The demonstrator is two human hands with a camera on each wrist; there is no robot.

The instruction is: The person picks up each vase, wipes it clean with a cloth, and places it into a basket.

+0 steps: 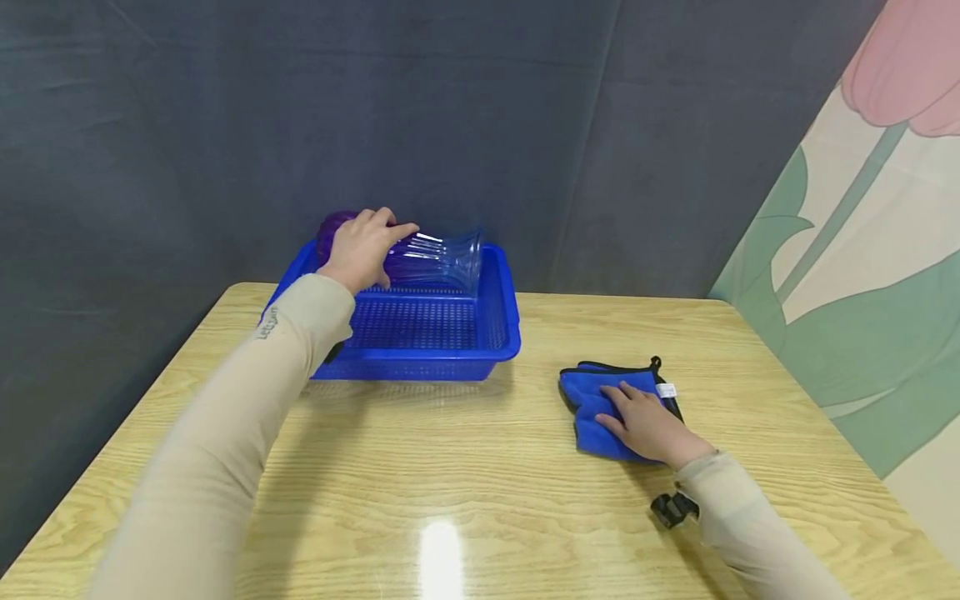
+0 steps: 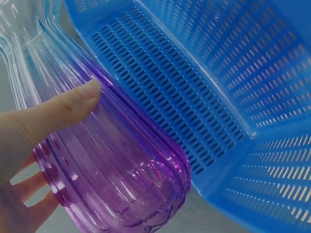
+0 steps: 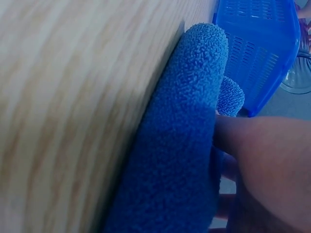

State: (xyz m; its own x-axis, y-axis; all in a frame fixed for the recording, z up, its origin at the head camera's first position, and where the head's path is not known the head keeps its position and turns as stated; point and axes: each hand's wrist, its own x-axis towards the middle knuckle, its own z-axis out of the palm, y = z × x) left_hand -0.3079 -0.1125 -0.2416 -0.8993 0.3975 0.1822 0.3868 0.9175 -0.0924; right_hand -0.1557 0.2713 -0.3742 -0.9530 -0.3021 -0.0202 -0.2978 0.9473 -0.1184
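Observation:
A ribbed glass vase (image 1: pixel 442 260), purple toward its base and clear at its flared mouth, lies sideways over the back of a blue plastic basket (image 1: pixel 420 354). My left hand (image 1: pixel 363 250) grips it around the purple body. In the left wrist view the thumb lies along the near side of the vase (image 2: pixel 121 174), with fingers on the far side. On the table to the right, my right hand (image 1: pixel 648 425) rests on a folded blue cloth (image 1: pixel 592 400) with black edging. The right wrist view shows the cloth's (image 3: pixel 175 136) fluffy thickness against the tabletop.
The basket has slotted walls and stands near the back edge of the wooden table (image 1: pixel 465 467). A dark grey curtain (image 1: pixel 337 108) hangs close behind. To the right is a wall covering (image 1: pixel 847 275) with a tulip pattern.

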